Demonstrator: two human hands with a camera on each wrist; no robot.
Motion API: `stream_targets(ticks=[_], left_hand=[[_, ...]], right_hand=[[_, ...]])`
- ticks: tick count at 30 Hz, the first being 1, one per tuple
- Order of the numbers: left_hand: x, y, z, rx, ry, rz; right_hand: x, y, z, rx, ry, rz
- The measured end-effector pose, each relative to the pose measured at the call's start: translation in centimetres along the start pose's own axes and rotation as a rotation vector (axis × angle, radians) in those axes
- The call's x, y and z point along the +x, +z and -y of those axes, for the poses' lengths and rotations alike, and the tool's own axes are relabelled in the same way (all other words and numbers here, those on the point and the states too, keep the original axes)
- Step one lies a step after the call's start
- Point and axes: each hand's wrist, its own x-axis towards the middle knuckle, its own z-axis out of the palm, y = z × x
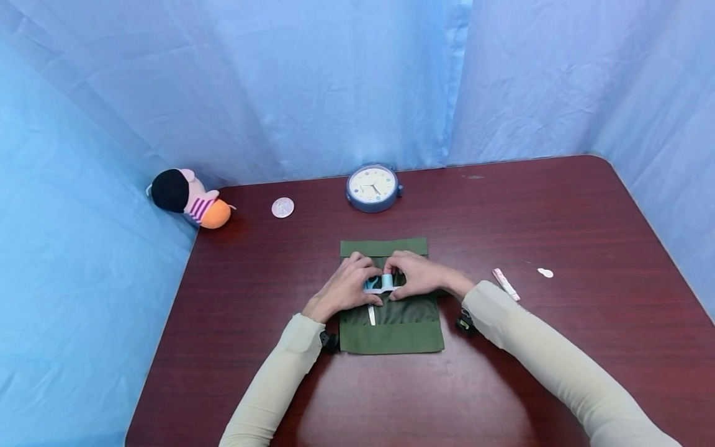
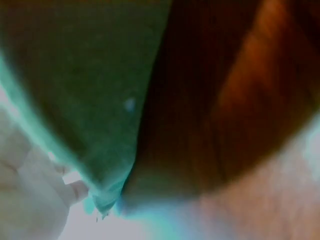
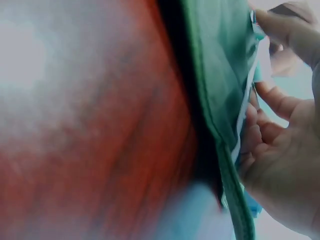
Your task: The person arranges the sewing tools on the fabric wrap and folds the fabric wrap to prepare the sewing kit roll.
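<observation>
A dark green cloth roll point(image 1: 391, 338) lies spread on the table, with a white strap point(image 1: 377, 290) across its middle. Scissors with blue handles point(image 1: 371, 283) sit under the strap, their blade point(image 1: 372, 315) pointing toward the person. A light-blue cylinder point(image 1: 387, 281) stands out beside them at the strap. My left hand point(image 1: 353, 282) pinches the strap near the scissors. My right hand point(image 1: 416, 275) has its thumb and fingers curled round the cylinder at the strap. In the right wrist view, the right hand's fingers point(image 3: 272, 100) bend in close to the cloth; the left wrist view is blurred.
A blue round clock point(image 1: 373, 187) stands beyond the cloth at the back edge. To its left are a pale round disc point(image 1: 282, 207) and a plush doll point(image 1: 192, 198). A small pink-and-white packet point(image 1: 506, 284) and a white scrap point(image 1: 545, 272) lie at the right.
</observation>
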Motion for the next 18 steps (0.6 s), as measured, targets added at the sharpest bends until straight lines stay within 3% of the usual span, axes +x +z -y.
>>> stream_targets(ticks=[6, 12, 18], left_hand=[[-0.15, -0.21, -0.16, -0.036, 0.010, 0.034], [-0.44, -0.25, -0.02, -0.087, 0.020, -0.002], [-0.73, -0.48, 0.15, -0.072, -0.048, 0.009]], right_hand=[[0.02, 0.40, 0.27, -0.049, 0.000, -0.040], [0.05, 0.58, 0.22, -0.054, 0.015, -0.050], [0.04, 0.80, 0.18, -0.053, 0.019, -0.061]])
